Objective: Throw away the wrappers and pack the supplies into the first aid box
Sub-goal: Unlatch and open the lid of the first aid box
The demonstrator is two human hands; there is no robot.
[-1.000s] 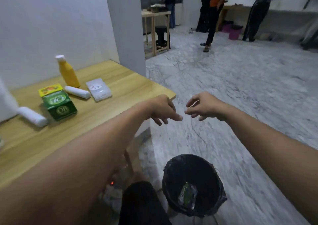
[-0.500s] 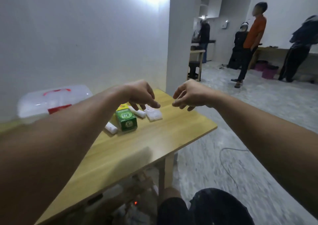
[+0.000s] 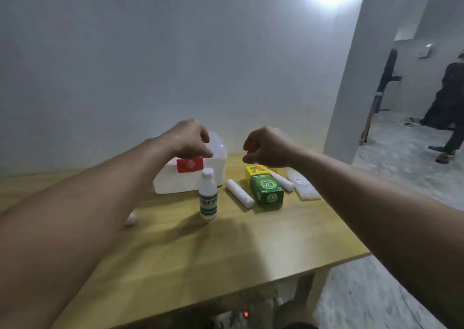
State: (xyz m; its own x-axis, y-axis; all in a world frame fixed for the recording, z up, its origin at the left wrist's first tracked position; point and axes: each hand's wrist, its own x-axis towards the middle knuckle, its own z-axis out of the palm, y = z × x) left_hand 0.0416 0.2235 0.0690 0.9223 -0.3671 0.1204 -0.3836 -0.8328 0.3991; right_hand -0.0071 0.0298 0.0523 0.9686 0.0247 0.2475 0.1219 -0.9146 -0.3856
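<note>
A white first aid box point(image 3: 175, 180) with a red cross label stands shut at the back of the wooden table point(image 3: 226, 248). My left hand point(image 3: 189, 140) hovers above it, fingers curled down, holding nothing. My right hand point(image 3: 266, 147) hangs loosely curled above a green and yellow carton point(image 3: 266, 189), empty as well. In front of the box stands a white bottle point(image 3: 208, 195) with a green label. Two white gauze rolls point(image 3: 239, 196) point(image 3: 282, 181) lie on either side of the carton. A flat clear packet point(image 3: 302, 188) lies at the right.
Another small white roll point(image 3: 131, 219) peeks out from behind my left forearm. A white wall backs the table and a pillar point(image 3: 351, 77) stands at its right end. A person point(image 3: 449, 112) stands on the marble floor at the far right. A red light point(image 3: 246, 313) glows under the table.
The view has swung left from the bin on the floor to the table. Both empty hands have moved over the table to hover above the box and the carton.
</note>
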